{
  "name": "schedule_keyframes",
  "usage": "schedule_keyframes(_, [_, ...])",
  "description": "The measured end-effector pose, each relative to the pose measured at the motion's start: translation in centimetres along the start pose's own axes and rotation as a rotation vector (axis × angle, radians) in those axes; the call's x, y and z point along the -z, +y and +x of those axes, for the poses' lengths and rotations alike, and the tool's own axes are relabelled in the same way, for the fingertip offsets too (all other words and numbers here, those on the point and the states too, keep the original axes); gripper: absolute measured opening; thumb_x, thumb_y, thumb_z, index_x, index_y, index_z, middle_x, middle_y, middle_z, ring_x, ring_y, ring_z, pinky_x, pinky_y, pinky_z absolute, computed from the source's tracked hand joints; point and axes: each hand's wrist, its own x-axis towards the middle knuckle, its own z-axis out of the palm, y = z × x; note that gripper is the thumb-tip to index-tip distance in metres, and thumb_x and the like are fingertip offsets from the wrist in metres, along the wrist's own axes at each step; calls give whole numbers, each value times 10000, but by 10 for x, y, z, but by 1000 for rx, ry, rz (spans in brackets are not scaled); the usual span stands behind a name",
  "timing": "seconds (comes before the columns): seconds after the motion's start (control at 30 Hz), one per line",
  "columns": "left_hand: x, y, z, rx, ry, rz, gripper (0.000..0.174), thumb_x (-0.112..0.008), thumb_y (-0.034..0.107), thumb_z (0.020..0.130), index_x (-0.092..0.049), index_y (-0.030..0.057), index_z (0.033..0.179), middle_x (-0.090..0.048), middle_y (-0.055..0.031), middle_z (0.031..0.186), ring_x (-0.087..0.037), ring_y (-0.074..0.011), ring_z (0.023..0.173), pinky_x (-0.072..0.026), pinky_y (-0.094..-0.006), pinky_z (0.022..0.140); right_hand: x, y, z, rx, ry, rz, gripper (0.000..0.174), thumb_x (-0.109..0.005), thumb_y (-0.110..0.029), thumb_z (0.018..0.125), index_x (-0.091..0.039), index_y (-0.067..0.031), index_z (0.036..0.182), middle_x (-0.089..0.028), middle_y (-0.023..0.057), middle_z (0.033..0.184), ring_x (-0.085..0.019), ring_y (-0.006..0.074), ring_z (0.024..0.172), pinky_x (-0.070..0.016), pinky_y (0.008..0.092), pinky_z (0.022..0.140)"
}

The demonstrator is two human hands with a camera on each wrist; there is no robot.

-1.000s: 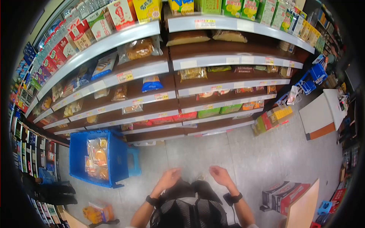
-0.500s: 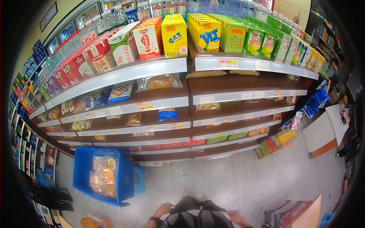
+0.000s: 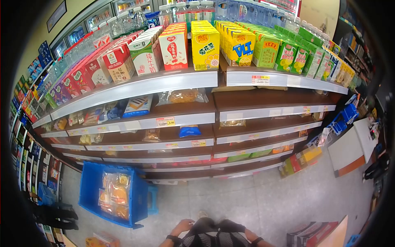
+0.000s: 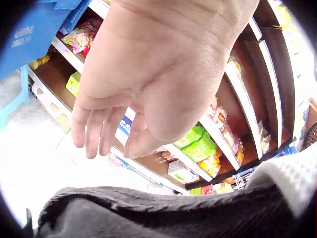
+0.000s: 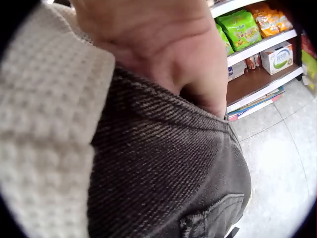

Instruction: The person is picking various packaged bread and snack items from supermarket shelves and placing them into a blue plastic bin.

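Note:
My left hand (image 4: 158, 74) hangs with relaxed fingers and nothing in its palm, just over the dark trousers (image 4: 124, 213). In the head view the same left hand (image 3: 183, 226) shows at the bottom, left of my legs. My right hand (image 5: 173, 49) reaches into the pocket of the dark denim trousers (image 5: 158, 153); its fingers are hidden inside the cloth. Left of me, a blue crate (image 3: 140, 197) lies with its opening facing me, and packaged bread (image 3: 119, 193) is inside it.
Ahead stands a shelf unit (image 3: 255, 99) with drink cartons (image 3: 205, 45) along its top and bagged bread (image 3: 183, 96) below. A blue stool (image 3: 152, 197) is under the crate. Boxes (image 3: 312, 232) sit at the lower right, and a yellow-and-red carton (image 3: 302, 160) stands by the shelf's right end.
Both hands have dropped from in front of my body to my sides, the right one to the trouser pocket. The head view has tilted up, showing more of the top shelf.

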Motion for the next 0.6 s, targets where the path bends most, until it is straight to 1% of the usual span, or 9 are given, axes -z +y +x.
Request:
schedule_keyframes(0.07, [0, 6, 2, -3, -4, -33, 323, -578, 228, 836, -671, 101, 1119, -671, -163, 1076, -635, -348, 996, -502, -416, 894, 11, -16, -17, 48, -51, 7, 657, -346, -531, 986, -440, -32, 1403, -452, 161, 1422, -382, 267, 1333, -296, 343, 1100])
schedule_keyframes(0.13, [-1, 8, 6, -89, -12, 17, 344, -578, 241, 852, -661, 162, 1176, -687, -150, 1064, -678, -290, 946, -525, -381, 876, 21, -55, -46, -46, -110, 55, 580, -348, -436, 1006, -442, -17, 1395, -454, 170, 1418, -385, 263, 1331, -294, 336, 1103])
schedule_keyframes(0.17, [-2, 11, 7, -88, -14, 13, 344, -578, 241, 852, -661, 162, 1176, -687, -150, 1064, -678, -290, 946, -525, -381, 876, 24, -42, -40, -50, -110, 52, 580, -348, -436, 1006, -442, -17, 1395, -454, 170, 1418, -385, 263, 1331, -294, 336, 1103])
schedule_keyframes(0.23, [-1, 20, 8, -77, -27, 37, 347, -575, 244, 853, -657, 155, 1179, -687, -154, 1054, -676, -289, 949, -525, -389, 874, 33, -4, -22, 224, -130, -90, 543, -329, -379, 1012, -443, -4, 1388, -463, 173, 1410, -386, 261, 1330, -287, 326, 1109])
schedule_keyframes(0.4, [4, 49, 10, -125, -24, 0, 299, -565, 241, 861, -672, 68, 1080, -667, -191, 1045, -619, -383, 983, -499, -447, 866, 38, 24, -22, 240, -68, -231, 544, -318, -387, 1015, -430, -13, 1394, -472, 192, 1397, -383, 287, 1336, -279, 331, 1119])
schedule_keyframes(0.43, [6, 52, 9, -136, -32, 5, 297, -565, 244, 864, -672, 62, 1074, -667, -197, 1034, -618, -390, 974, -499, -453, 860, 118, 63, -147, 250, -87, -285, 543, -321, -389, 1015, -425, -20, 1399, -469, 198, 1397, -380, 296, 1337, -278, 333, 1121])
schedule_keyframes(0.47, [7, 55, 9, -133, -34, 6, 297, -565, 244, 864, -672, 62, 1074, -667, -197, 1034, -618, -390, 974, -499, -453, 860, 53, 34, -41, 261, -108, -338, 542, -324, -391, 1015, -419, -26, 1404, -466, 204, 1397, -377, 304, 1339, -277, 335, 1123])
schedule_keyframes(0.5, [7, 57, 8, -184, 4, 7, 295, -564, 244, 868, -672, 57, 1069, -668, -202, 1023, -617, -397, 967, -498, -457, 856, 54, -7, -46, 272, -129, -392, 541, -327, -394, 1015, -414, -32, 1409, -464, 210, 1397, -373, 313, 1340, -276, 337, 1125])
schedule_keyframes(0.6, [20, 81, 0, -200, 47, -14, 298, -566, 249, 874, -670, 51, 1072, -666, -212, 1015, -616, -404, 967, -496, -460, 857, 62, 3, -80, 303, -193, -550, 540, -336, -401, 1015, -397, -52, 1423, -456, 227, 1398, -364, 339, 1345, -272, 344, 1131])
